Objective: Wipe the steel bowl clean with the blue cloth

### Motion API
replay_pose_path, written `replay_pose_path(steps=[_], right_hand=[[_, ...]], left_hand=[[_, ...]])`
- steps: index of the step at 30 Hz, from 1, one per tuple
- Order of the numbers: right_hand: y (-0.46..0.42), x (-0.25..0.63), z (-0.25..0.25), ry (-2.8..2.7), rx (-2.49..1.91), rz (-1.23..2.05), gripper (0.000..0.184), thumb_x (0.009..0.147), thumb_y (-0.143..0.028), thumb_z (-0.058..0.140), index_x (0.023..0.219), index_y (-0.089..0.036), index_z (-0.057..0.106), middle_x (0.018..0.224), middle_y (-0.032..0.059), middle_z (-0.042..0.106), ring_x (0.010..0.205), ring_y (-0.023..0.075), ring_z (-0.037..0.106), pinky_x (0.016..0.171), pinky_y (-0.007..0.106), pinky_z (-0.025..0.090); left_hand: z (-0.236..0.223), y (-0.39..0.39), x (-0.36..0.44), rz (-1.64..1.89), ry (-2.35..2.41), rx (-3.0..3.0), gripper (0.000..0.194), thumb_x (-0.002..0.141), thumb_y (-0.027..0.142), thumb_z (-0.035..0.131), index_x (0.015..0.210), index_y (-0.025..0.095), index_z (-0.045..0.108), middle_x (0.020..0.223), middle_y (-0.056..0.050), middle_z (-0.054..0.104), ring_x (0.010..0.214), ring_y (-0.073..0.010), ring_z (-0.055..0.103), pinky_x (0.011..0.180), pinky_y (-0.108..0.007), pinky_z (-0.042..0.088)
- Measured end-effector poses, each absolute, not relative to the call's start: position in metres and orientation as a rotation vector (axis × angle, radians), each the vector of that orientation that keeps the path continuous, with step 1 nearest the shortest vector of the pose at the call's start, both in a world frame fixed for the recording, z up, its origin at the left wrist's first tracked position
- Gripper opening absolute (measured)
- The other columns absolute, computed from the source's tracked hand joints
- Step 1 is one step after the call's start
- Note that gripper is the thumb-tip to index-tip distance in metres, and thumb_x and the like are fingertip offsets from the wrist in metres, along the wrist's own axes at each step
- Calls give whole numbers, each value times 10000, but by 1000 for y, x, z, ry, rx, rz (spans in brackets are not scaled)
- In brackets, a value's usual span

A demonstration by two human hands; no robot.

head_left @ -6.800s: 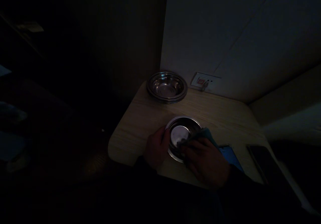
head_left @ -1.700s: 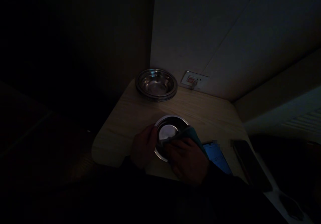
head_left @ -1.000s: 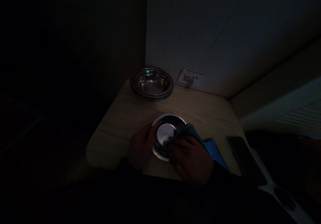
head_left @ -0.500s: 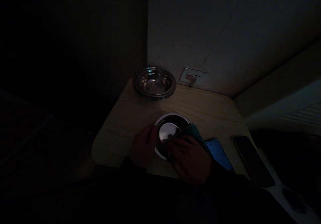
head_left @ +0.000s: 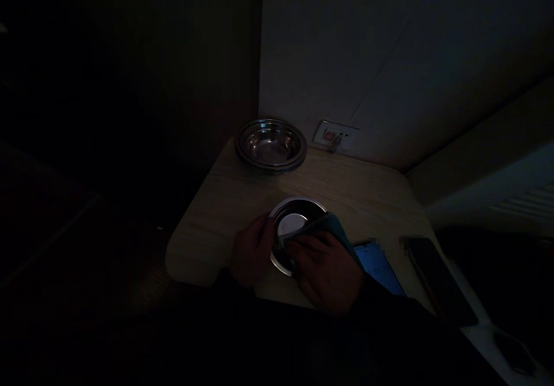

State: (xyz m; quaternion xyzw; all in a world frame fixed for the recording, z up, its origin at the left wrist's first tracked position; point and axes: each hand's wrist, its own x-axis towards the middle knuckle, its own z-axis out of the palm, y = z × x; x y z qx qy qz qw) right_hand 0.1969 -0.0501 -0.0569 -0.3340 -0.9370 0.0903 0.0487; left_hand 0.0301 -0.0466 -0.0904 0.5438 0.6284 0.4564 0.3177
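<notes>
A round metal bowl [head_left: 292, 223] with a shiny rim stands on the light wooden table [head_left: 346, 184]. My left hand [head_left: 252, 251] is closed on the bowl's left rim, thumb near the edge. Over the right side of the bowl, my right hand [head_left: 324, 268] grips a teal cloth [head_left: 335, 227] and presses it against the inside. Its fingertips reach down into the bowl and are partly hidden in the dark. Farther back sits a stack of metal bowls [head_left: 272, 145].
A wall socket [head_left: 335, 135] with a plug is behind the table. To the right lie a phone with a lit blue screen [head_left: 377, 266] and a dark flat object [head_left: 441, 282]. The room is very dim, and the table's left edge drops to dark floor.
The right hand with the cloth has shifted slightly within the bowl. The left hand stays at the rim. The whole view has moved a little.
</notes>
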Motion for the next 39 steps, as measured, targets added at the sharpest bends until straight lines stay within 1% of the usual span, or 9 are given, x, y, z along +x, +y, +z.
replay_pose_path(steps=[3, 7, 11, 15, 20, 25, 29, 33, 39], right_hand=[[-50, 197, -56, -2853, -999, 279, 315, 789, -194, 474, 1090, -144, 548, 1067, 89, 650, 1048, 232, 520, 906, 424, 314], [-50, 196, -57, -2871, -983, 263, 371, 792, -203, 476, 1154, -128, 511, 1168, 101, 598, 1117, 238, 476, 919, 433, 301], [-51, 197, -58, -2866, -1009, 306, 332, 786, -200, 481, 1107, -141, 542, 1088, 78, 643, 1066, 237, 507, 913, 436, 304], [-53, 197, -58, -2847, -981, 286, 362, 790, -197, 469, 1141, -126, 522, 1161, 98, 605, 1146, 246, 452, 947, 441, 281], [-54, 199, -58, -2854, -1028, 329, 322, 783, -194, 476, 1094, -147, 547, 1106, 82, 636, 1071, 241, 505, 936, 446, 289], [-53, 200, -60, -2850, -972, 258, 374, 797, -204, 470, 1161, -130, 512, 1183, 100, 594, 1139, 243, 461, 956, 459, 269], [-54, 202, -60, -2845, -984, 270, 369, 784, -203, 493, 1147, -145, 524, 1128, 85, 626, 1103, 233, 489, 959, 443, 276], [-54, 201, -58, -2849, -983, 242, 380, 793, -203, 478, 1163, -123, 515, 1178, 110, 595, 1137, 245, 468, 957, 456, 282], [-54, 202, -60, -2830, -972, 252, 373, 788, -186, 474, 1155, -140, 521, 1163, 97, 608, 1125, 241, 479, 956, 450, 280]], left_hand=[[-90, -47, 31, 1199, 1634, 1413, 319, 869, 350, 398, 948, 170, 649, 826, -19, 711, 737, -134, 646, 627, -191, 471], [-90, -48, 31, 1178, 1675, 1453, 317, 872, 346, 392, 904, 167, 651, 769, -18, 704, 662, -130, 632, 584, -198, 465], [-90, -47, 31, 1201, 1651, 1466, 319, 873, 343, 391, 944, 171, 650, 843, -31, 712, 742, -145, 647, 636, -210, 484], [-90, -48, 32, 1189, 1664, 1480, 327, 870, 352, 391, 947, 170, 651, 822, -31, 715, 705, -145, 650, 613, -211, 489], [-91, -48, 31, 1176, 1652, 1474, 326, 872, 357, 393, 956, 185, 657, 835, -24, 717, 726, -150, 655, 613, -208, 486], [-91, -49, 32, 1204, 1675, 1475, 331, 871, 361, 394, 952, 178, 657, 816, -23, 719, 695, -141, 653, 589, -198, 482], [-90, -48, 33, 1192, 1691, 1475, 324, 869, 354, 401, 924, 172, 664, 813, -29, 718, 710, -144, 655, 597, -198, 485], [-89, -48, 33, 1193, 1708, 1470, 323, 867, 355, 402, 950, 174, 657, 814, -29, 716, 707, -146, 653, 601, -206, 490], [-89, -48, 33, 1190, 1660, 1478, 326, 871, 354, 391, 947, 178, 654, 817, -28, 717, 705, -147, 655, 604, -212, 496]])
